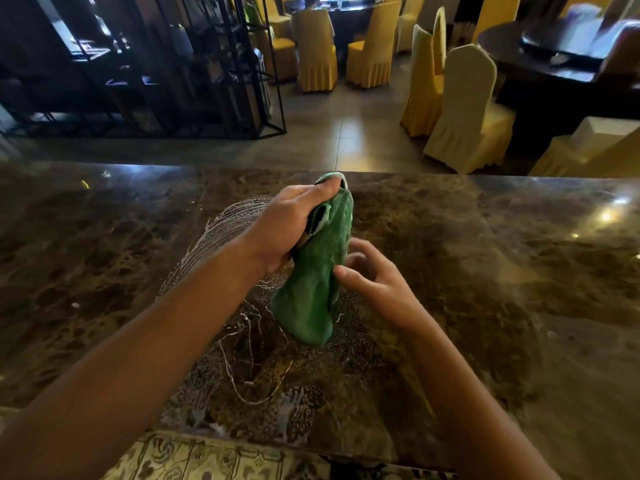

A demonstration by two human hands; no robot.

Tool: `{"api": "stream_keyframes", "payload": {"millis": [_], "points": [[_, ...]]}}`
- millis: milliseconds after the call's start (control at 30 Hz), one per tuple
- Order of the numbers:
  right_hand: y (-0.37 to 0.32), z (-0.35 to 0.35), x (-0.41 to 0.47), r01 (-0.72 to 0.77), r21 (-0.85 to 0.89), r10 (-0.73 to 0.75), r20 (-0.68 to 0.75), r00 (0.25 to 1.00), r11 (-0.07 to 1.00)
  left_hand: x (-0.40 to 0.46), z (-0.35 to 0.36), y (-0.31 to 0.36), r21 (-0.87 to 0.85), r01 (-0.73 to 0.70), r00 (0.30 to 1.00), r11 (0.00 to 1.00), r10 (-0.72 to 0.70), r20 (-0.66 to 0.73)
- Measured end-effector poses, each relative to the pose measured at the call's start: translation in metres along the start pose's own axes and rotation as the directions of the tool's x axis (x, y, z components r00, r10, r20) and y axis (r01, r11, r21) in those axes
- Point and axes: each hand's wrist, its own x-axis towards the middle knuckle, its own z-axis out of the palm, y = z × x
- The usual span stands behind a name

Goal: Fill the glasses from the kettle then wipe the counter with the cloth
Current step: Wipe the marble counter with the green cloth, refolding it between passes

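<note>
Left hand gripped round the top of the green cloth, hung above mid-bench over wet streaks. Right hand loosely spread, fingertips at the cloth's side. Bare stone left and right; far edge just beyond the cloth, then floor and chairs.

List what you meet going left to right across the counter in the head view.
Wet streaks → left hand → green cloth → right hand → bare counter with light glints.
</note>
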Motion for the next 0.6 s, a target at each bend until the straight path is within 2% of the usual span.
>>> {"api": "stream_keyframes", "payload": {"millis": [167, 267, 333, 400, 467, 533, 600], "points": [[0.003, -0.019, -0.007, -0.101, 0.115, 0.082, 0.163, 0.983, 0.988, -0.001, -0.002, -0.002, -0.080, 0.050, 0.998, 0.996, -0.053, -0.035], [0.006, -0.034, -0.015, -0.147, 0.282, 0.114, 0.131, 0.985, 0.948, 0.002, -0.003, -0.008, -0.113, 0.077, 0.996, 0.991, -0.082, -0.039], [0.005, -0.047, -0.019, -0.141, 0.305, 0.125, 0.073, 0.989, 0.942, 0.006, -0.004, -0.016, -0.126, 0.122, 0.992, 0.985, -0.126, -0.028], [-0.002, -0.061, -0.024, -0.127, 0.153, 0.124, 0.025, 0.992, 0.980, 0.005, -0.002, -0.025, -0.083, 0.192, 0.981, 0.978, -0.192, 0.015], [-0.013, -0.079, -0.030, -0.113, -0.071, 0.113, -0.017, 0.994, 0.991, -0.001, 0.006, -0.035, 0.047, 0.249, 0.963, 0.967, -0.252, 0.098], [-0.026, -0.103, -0.035, -0.078, -0.280, 0.060, -0.071, 0.996, 0.957, -0.008, 0.021, -0.047, 0.167, 0.231, 0.946, 0.959, -0.261, 0.191], [-0.042, -0.127, -0.041, -0.073, -0.405, 0.021, -0.131, 0.991, 0.911, -0.014, 0.039, -0.061, 0.153, 0.216, 0.937, 0.964, -0.249, 0.245]]}}
